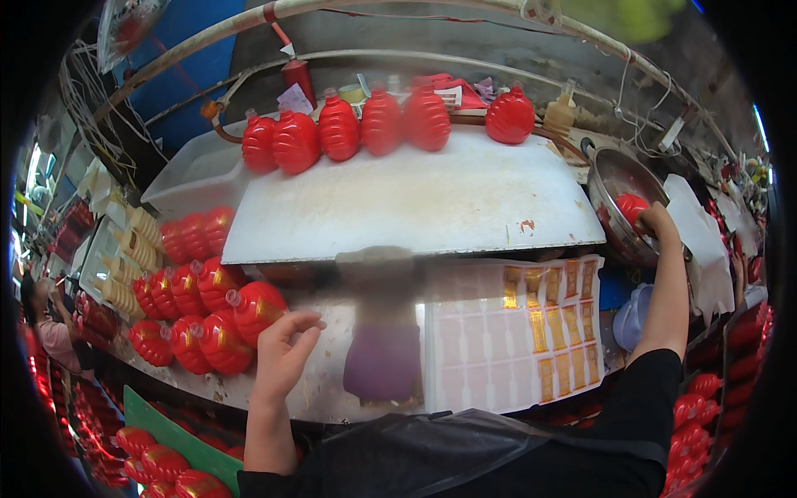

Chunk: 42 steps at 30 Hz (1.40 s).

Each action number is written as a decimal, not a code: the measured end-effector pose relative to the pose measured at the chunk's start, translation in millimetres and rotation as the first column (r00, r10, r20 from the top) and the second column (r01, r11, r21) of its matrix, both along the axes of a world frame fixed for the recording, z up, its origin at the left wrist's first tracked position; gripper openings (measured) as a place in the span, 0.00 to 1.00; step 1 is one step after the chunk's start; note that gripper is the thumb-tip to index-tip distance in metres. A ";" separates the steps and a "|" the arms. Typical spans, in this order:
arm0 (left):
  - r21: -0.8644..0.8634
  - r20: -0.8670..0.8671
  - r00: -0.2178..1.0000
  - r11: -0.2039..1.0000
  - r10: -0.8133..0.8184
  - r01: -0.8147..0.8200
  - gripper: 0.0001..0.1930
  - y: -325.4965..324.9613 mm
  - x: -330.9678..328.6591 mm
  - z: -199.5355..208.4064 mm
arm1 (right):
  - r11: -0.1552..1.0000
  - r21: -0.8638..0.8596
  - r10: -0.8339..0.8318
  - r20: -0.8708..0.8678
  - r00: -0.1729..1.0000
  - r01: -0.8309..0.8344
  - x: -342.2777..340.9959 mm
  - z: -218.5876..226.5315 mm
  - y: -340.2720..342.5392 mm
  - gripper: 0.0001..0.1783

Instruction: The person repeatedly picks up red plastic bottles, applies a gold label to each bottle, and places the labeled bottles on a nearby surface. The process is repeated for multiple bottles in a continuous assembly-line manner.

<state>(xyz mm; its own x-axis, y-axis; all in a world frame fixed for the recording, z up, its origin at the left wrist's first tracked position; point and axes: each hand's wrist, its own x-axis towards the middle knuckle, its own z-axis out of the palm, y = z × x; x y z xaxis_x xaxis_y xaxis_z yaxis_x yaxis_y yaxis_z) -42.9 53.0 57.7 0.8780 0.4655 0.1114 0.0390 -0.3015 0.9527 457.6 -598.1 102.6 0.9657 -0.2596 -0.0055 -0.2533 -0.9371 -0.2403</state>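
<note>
At the right, my right hand [654, 219] reaches over a round metal pan [599, 178] and grips a red ribbed plastic bottle [630, 206]. The part inside my fingers is hidden, and the bottle sits within the pan's rim. My left hand [287, 347] is raised at the left with loosely bent fingers apart and nothing in it. Just behind it lies a red bottle with a gold label [258, 310], nearest of a group of red bottles. I cannot tell whether my left hand touches that bottle.
A white board [398, 207] spans the bench, with several red bottles [339, 126] standing along its back edge. Gold label sheets [477, 349] lie front right, beside a purple pad [383, 362]. A clear bin [195, 178] stands left. A metal rail [374, 56] crosses behind.
</note>
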 end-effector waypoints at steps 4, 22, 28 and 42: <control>-0.040 0.020 1.000 0.999 -0.001 0.001 0.10 1.2 -6.1 -5.8 | 0.996 -0.088 0.038 0.319 0.947 -0.010 9.3 -14.8 -13.5 0.26; 0.451 0.151 0.941 0.868 -0.304 0.208 0.17 -26.3 7.1 21.5 | 0.828 0.208 0.353 0.528 0.773 -0.521 -153.8 143.1 112.4 0.11; 0.618 0.302 0.857 0.770 -0.418 0.157 0.31 -80.7 23.2 24.2 | 0.457 0.416 0.772 0.253 0.583 -0.786 -277.1 97.9 298.4 0.07; -0.573 0.194 0.956 0.766 -0.220 0.293 0.43 -26.8 55.0 -49.8 | 0.794 0.102 0.582 0.159 0.798 -0.599 -275.2 -67.6 288.4 0.13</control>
